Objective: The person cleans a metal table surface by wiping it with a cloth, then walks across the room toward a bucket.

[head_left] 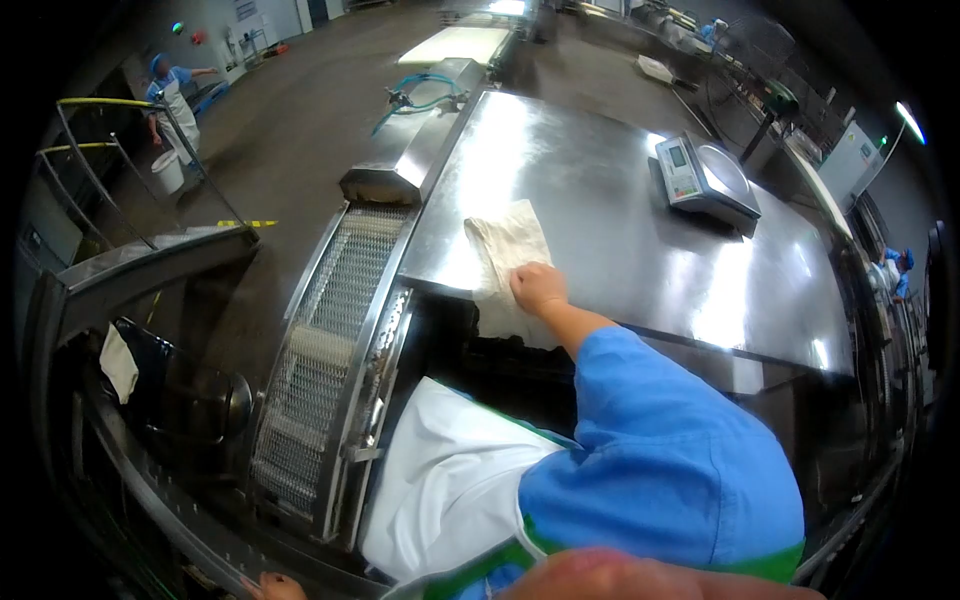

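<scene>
My right hand [540,288] is closed on a beige cloth [512,246] at the near left edge of a shiny steel table [590,190]. Part of the cloth lies flat on the tabletop, and part hangs down over the edge. The blue sleeve stretches from the lower right toward it. At the bottom edge of the view, my left hand [275,588] shows only in part, beside a dark metal rail [180,510]. Its grip is cut off by the frame.
A digital scale [705,180] stands on the table's right. Left of the table runs a wire-mesh conveyor [315,360], with a blue hose [430,90] beyond it. Another cloth [118,362] hangs at far left. A worker [175,110] with a bucket [168,172] stands beyond the steps.
</scene>
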Demonstrator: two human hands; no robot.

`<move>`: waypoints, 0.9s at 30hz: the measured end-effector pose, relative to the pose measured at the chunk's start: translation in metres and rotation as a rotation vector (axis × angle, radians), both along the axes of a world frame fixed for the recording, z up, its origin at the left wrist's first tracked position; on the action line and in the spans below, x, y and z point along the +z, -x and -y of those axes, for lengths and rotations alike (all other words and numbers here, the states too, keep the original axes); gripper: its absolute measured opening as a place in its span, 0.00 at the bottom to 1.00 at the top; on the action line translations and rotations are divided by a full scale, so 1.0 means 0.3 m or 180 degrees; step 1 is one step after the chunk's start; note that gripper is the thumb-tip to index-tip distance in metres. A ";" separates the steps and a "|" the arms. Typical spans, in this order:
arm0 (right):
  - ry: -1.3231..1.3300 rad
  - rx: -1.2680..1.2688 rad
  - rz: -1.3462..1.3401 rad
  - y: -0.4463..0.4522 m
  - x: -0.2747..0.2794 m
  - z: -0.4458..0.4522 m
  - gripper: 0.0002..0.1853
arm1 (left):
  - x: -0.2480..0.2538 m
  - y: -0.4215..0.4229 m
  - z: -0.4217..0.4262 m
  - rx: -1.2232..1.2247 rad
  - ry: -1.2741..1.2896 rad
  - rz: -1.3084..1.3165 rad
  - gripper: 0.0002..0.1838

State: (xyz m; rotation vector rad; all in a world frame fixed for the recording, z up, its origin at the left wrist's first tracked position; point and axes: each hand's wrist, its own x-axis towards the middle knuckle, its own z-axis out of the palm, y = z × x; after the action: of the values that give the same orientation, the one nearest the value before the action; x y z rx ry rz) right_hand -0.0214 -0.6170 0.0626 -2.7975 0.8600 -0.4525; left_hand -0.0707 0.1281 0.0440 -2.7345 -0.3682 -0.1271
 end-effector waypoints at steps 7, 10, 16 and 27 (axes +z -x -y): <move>0.0030 -0.0014 -0.0060 -0.003 -0.010 0.004 0.19 | 0.039 0.000 0.044 0.0115 -0.0155 -0.0079 0.07; 0.0047 -0.0073 -0.0081 -0.005 -0.010 0.004 0.20 | 0.058 0.005 0.048 0.0106 -0.0134 -0.0265 0.08; 0.0066 -0.0076 -0.0087 -0.003 -0.006 0.002 0.20 | 0.097 0.005 0.069 0.0346 0.0091 -0.0530 0.08; 0.0039 -0.0111 -0.0089 0.001 0.016 -0.008 0.20 | 0.188 0.044 0.170 0.0151 0.0741 0.0022 0.06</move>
State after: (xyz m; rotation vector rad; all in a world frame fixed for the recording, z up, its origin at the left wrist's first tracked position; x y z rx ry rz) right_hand -0.0215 -0.6145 0.0675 -2.8104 0.9162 -0.4263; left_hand -0.0839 0.0770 0.1004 -2.9521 -0.4766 -0.0857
